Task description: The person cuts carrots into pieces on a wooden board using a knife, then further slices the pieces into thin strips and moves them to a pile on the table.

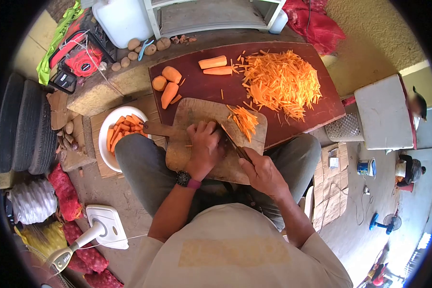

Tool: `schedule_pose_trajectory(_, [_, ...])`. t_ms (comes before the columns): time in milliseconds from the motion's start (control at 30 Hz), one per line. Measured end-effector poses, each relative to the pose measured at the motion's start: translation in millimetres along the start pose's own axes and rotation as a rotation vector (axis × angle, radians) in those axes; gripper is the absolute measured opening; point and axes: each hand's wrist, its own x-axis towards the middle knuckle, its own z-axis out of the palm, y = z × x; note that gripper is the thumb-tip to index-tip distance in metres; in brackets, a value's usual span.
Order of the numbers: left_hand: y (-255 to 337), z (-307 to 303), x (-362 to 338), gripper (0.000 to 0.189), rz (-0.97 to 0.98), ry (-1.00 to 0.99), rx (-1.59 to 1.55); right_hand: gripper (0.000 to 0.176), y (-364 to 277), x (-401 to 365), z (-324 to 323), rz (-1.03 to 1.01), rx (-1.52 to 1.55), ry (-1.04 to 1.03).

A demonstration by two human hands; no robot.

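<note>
My left hand [204, 149] presses down on a wooden cutting board [192, 115] that rests on my lap; whatever is under its fingers is hidden. My right hand [261, 173] grips a knife [233, 141] whose blade lies beside the left fingers. A small heap of carrot strips [245, 120] sits on the board just beyond the blade. A big pile of carrot strips [281, 81] lies on the dark red board [201, 86] in front, with peeled carrot pieces [168, 86] at its left and two more carrot halves [216, 66] near the far edge.
A white bowl [105, 144] with carrot chunks stands at my left knee. Potatoes [144, 48], a red generator [79, 57], a white jerrycan [122, 19] and tyres [26, 125] lie to the left. Red mesh sacks [65, 194] and a fan base [108, 225] are below left.
</note>
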Motion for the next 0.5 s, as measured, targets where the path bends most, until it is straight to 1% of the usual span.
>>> schedule_pose_trajectory(100, [1, -4, -1, 0.034, 0.022, 0.032, -0.008, 0.026, 7, -11, 2, -0.114, -0.027, 0.058])
schedule_pose_trajectory(167, [-2, 1, -3, 0.032, 0.03, 0.058, 0.003, 0.027, 5, -18, 0, -0.088, 0.004, 0.057])
schedule_pose_trajectory(300, [-2, 4, -3, 0.034, 0.005, 0.034, 0.012, 0.03, 5, -20, -2, -0.062, 0.026, 0.069])
schedule_pose_trajectory(367, [-3, 3, -2, 0.034, 0.02, 0.045, 0.004, 0.03, 10, -14, 0, -0.038, 0.01, 0.052])
schedule_pose_trajectory(500, [7, -8, 1, 0.031, -0.019, 0.002, 0.014, 0.029, 14, 0, -6, 0.005, 0.031, 0.028])
